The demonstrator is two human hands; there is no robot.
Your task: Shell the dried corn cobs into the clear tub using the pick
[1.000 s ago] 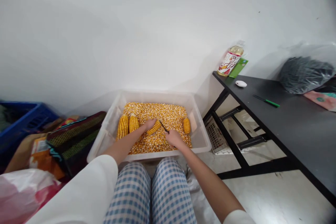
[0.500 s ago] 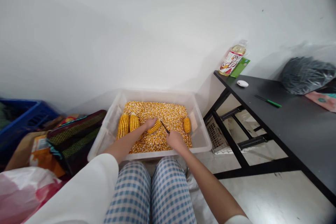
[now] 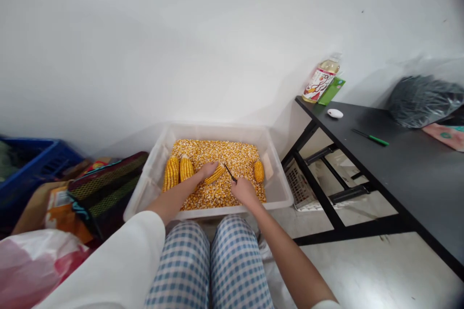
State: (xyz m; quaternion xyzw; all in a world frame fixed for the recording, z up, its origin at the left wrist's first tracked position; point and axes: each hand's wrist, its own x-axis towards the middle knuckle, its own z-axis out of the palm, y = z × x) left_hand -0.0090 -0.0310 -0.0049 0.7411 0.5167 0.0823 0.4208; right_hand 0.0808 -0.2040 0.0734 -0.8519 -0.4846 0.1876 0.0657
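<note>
A corn cob point(image 3: 215, 175) with yellow kernels is gripped in my left hand point(image 3: 208, 170), low over the loose kernels. My right hand point(image 3: 243, 190) is closed around a thin dark tool point(image 3: 230, 173); its handle is hidden in the fist and its exact kind does not show. The tool's tip points up and left, close to the cob's right end; I cannot tell whether they touch. Loose corn kernels point(image 3: 217, 148) spread across a translucent plastic bin point(image 3: 279, 193). Two whole cobs point(image 3: 171, 174) lie at the bin's left, and a shorter cob point(image 3: 258, 171) lies at the right.
On the right stands a black table point(image 3: 406, 174) with a bottle point(image 3: 321, 82), a green carton point(image 3: 332, 91), a white oval object point(image 3: 335, 113), a green-handled tool point(image 3: 371, 137) and a dark bagged bundle point(image 3: 422, 101). A blue crate point(image 3: 54, 154) and bags crowd the left. Behind the bin is a wall.
The tool's tip has shifted slightly up and away from the cob's end. My left hand keeps its hold on the cob. The view has shifted slightly.
</note>
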